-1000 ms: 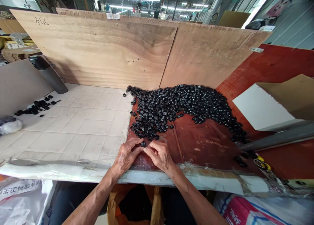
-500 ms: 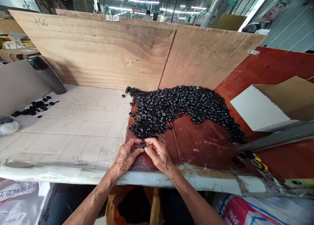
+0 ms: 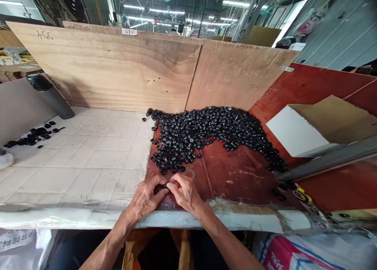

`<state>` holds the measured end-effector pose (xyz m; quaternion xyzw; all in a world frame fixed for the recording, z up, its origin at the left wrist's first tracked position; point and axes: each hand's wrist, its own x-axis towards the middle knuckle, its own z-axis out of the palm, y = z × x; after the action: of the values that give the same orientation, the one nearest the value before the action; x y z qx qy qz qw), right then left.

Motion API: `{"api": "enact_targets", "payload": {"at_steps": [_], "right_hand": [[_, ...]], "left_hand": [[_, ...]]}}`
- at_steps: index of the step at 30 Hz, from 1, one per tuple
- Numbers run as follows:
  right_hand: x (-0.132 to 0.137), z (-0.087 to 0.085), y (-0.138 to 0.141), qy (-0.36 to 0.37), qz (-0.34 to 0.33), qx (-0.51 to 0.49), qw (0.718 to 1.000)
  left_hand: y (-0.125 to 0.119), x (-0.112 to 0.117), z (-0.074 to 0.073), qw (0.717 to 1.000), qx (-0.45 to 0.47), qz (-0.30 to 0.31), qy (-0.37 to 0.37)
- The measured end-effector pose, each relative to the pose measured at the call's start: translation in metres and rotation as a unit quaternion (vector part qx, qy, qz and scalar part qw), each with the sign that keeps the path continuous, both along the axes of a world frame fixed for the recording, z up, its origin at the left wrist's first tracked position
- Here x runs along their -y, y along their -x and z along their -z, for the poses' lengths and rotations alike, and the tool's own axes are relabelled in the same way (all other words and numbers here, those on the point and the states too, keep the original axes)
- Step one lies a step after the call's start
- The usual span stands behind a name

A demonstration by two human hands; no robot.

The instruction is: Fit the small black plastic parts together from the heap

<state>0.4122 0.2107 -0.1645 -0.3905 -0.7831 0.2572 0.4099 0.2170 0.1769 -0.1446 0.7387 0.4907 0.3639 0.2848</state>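
Note:
My left hand [image 3: 146,196] and my right hand [image 3: 186,193] meet at the table's front edge, fingers pinched together. Between their fingertips is a small black plastic cap-like piece [image 3: 165,186], mostly covered by the fingers. Just beyond them spreads a large heap of similar round black pieces [image 3: 203,128], lying on the dark red board [image 3: 232,171] and against the plywood back. A few strays sit at the heap's left edge on the pale tiled surface [image 3: 108,160].
At left stand a dark bottle [image 3: 54,99] and some loose black parts [image 3: 35,135]. On the right are an open white carton [image 3: 303,126], a grey metal bar [image 3: 330,164] and yellow-handled scissors [image 3: 303,195]. A tall plywood panel [image 3: 118,69] closes the back.
The view has tilted up and shifted slightly right. The fingers have closed further over the small black piece, which showed plainly before and is now nearly hidden.

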Motion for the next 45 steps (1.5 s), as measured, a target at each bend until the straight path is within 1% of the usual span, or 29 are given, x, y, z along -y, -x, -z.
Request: {"api": "enact_targets", "payload": {"at_steps": [2,4,7,8,10,13,15,18,20,21,23,26,28,29,31,33,37,40,42,45], "right_hand": [[-0.003,0.003,-0.001,-0.004,0.058,-0.018,0.998],[-0.009,0.008,-0.003,-0.022,0.131,-0.028,0.991],[-0.018,0.016,-0.008,-0.057,0.224,-0.021,0.973],[-0.02,0.018,-0.009,-0.062,0.247,-0.011,0.967],[-0.023,0.021,-0.012,-0.06,0.265,0.019,0.962],[-0.024,0.023,-0.014,-0.06,0.23,0.066,0.969],[-0.023,0.025,-0.014,-0.07,0.209,0.073,0.973],[-0.023,0.028,-0.014,-0.069,0.204,0.05,0.975],[-0.021,0.027,-0.014,-0.06,0.192,0.011,0.98],[-0.02,0.025,-0.013,-0.057,0.175,-0.013,0.983],[-0.017,0.017,-0.012,-0.053,0.12,-0.052,0.99],[-0.01,0.003,-0.009,-0.027,0.013,-0.068,0.997],[-0.007,-0.004,-0.007,0.003,-0.045,-0.069,0.997],[-0.005,-0.006,-0.006,0.02,-0.062,-0.072,0.995],[-0.003,-0.008,-0.004,0.047,-0.072,-0.079,0.993],[-0.003,-0.008,-0.004,0.059,-0.066,-0.084,0.992],[-0.006,-0.006,-0.004,0.048,-0.083,-0.091,0.991],[-0.007,-0.004,-0.004,0.039,-0.077,-0.097,0.992],[-0.007,-0.003,-0.003,0.047,-0.061,-0.108,0.991],[-0.006,-0.003,-0.003,0.048,-0.048,-0.115,0.991]], "left_hand": [[-0.003,0.0,-0.002,0.998,-0.024,-0.019,0.051],[-0.005,-0.005,0.0,0.995,-0.026,-0.077,0.063],[-0.009,-0.018,0.009,0.98,-0.007,-0.197,0.026],[-0.01,-0.023,0.012,0.975,-0.007,-0.222,0.012],[-0.011,-0.033,0.017,0.971,-0.024,-0.239,-0.014],[-0.014,-0.043,0.019,0.971,-0.059,-0.231,-0.037],[-0.014,-0.042,0.02,0.971,-0.062,-0.226,-0.051],[-0.01,-0.031,0.021,0.97,-0.034,-0.23,-0.067],[-0.007,-0.02,0.02,0.975,-0.004,-0.213,-0.064],[-0.005,-0.015,0.02,0.979,0.01,-0.196,-0.058],[-0.004,-0.008,0.019,0.985,0.042,-0.162,-0.04],[-0.004,-0.006,0.018,0.988,0.096,-0.121,-0.012],[-0.004,-0.008,0.017,0.989,0.109,-0.097,-0.003],[-0.004,-0.009,0.017,0.991,0.103,-0.088,-0.004],[-0.004,-0.01,0.016,0.993,0.088,-0.077,-0.014],[-0.003,-0.01,0.016,0.994,0.081,-0.07,-0.024],[-0.001,-0.01,0.017,0.995,0.081,-0.052,-0.04],[-0.001,-0.011,0.017,0.993,0.099,-0.041,-0.041],[-0.001,-0.011,0.018,0.993,0.112,-0.037,-0.025],[-0.002,-0.01,0.02,0.985,0.164,-0.04,0.033]]}}
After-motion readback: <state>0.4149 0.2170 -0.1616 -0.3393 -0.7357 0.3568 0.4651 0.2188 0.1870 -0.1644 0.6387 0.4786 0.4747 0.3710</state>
